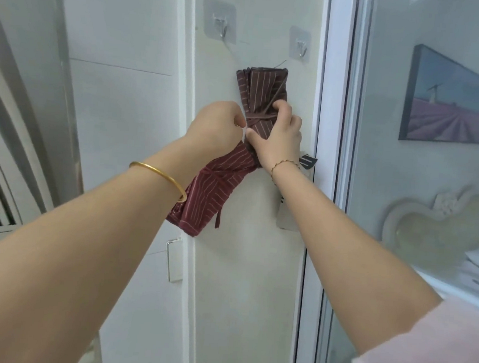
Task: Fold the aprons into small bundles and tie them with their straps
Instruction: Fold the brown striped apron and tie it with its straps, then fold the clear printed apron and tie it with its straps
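Observation:
A brown striped apron bundle (261, 92) is held up against the white wall, a thin dark strap (259, 117) wound around its middle. My right hand (281, 139) grips this bundle at the strap, thumb and fingers curled round it. My left hand (217, 125) pinches the strap end just left of the bundle. A second, dark red striped apron bundle (211, 190), tied with its own strap, hangs below, between my left wrist and the wall. How the red bundle is held is hidden by my left arm.
Two clear adhesive hooks, a left hook (220, 22) and a right hook (300, 44), are stuck on the wall above the bundles. A glass door frame (329, 131) runs down on the right. Through the glass are a framed picture (450, 103) and a heart-shaped ornament (432, 225). A cupboard handle (172, 259) sits lower left.

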`<state>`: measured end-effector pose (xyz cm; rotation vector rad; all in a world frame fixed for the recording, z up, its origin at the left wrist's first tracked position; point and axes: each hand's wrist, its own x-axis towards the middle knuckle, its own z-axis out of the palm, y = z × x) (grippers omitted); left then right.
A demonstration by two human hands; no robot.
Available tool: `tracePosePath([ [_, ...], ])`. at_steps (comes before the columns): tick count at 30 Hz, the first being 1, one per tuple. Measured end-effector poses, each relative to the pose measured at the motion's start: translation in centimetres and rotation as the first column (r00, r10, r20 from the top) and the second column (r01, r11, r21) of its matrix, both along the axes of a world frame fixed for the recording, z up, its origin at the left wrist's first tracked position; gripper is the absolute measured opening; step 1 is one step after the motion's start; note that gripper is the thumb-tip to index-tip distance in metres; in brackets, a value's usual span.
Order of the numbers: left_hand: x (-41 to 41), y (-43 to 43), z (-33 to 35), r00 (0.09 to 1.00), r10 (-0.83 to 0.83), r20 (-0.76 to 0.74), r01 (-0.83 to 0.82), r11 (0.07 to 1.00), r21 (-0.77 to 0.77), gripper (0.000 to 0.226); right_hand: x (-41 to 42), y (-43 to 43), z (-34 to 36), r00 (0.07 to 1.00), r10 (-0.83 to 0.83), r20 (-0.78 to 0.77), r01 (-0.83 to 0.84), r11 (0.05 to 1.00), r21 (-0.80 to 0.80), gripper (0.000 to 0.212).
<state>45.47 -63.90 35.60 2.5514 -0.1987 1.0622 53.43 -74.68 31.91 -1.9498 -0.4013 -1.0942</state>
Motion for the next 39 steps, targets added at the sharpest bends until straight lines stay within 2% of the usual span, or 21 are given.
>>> tracePosePath([
  [8,-0.6,-0.1,-0.6,0.999,-0.025,0.04,0.023,0.998,0.053,0.028,-1.0,-0.5,-0.8,0.998,0.036,-0.055,-0.038,0.998,-0.041,0.071],
  [17,-3.0,-0.6,-3.8,0.945,-0.022,0.325,0.078,0.984,-0.16,0.027,-5.0,-0.9,-4.6,0.996,-0.043,0.083,0.039,0.998,0.045,0.053],
  [20,-4.0,-1.1,-6.1,0.911,-0.039,0.411,0.141,0.965,-0.221,0.027,-6.3,-0.5,-7.1,0.994,0.024,0.109,-0.035,0.994,0.103,0.043],
  [23,-5.2,-1.4,-9.1,0.899,-0.113,0.423,0.243,0.933,-0.267,0.025,-7.6,0.6,-10.6,0.991,0.096,0.092,-0.108,0.984,0.139,0.036],
  [26,-6.7,0.2,-13.2,0.932,-0.147,0.333,0.254,0.917,-0.307,0.023,-9.3,2.6,-15.0,0.986,0.164,-0.008,-0.163,0.982,0.094,0.032],
  [30,-10.3,5.2,-21.5,0.991,-0.063,0.119,0.104,0.92,-0.377,0.025,-13.1,6.3,-22.1,0.931,0.278,-0.235,-0.293,0.956,-0.029,0.031],
  [32,-11.7,7.4,-25.8,0.999,-0.034,0.002,0.032,0.927,-0.374,0.025,-14.4,7.8,-25.8,0.894,0.281,-0.351,-0.34,0.933,-0.119,0.032],
  [35,-14.7,12.0,-32.4,0.98,0.002,-0.199,-0.096,0.879,-0.466,0.024,-16.9,11.6,-31.5,0.815,0.26,-0.518,-0.443,0.856,-0.265,0.032],
  [39,-21.6,21.3,-40.1,0.89,0.093,-0.446,-0.352,0.763,-0.542,0.024,-21.8,20.5,-37.1,0.681,0.249,-0.688,-0.613,0.708,-0.351,0.034],
])
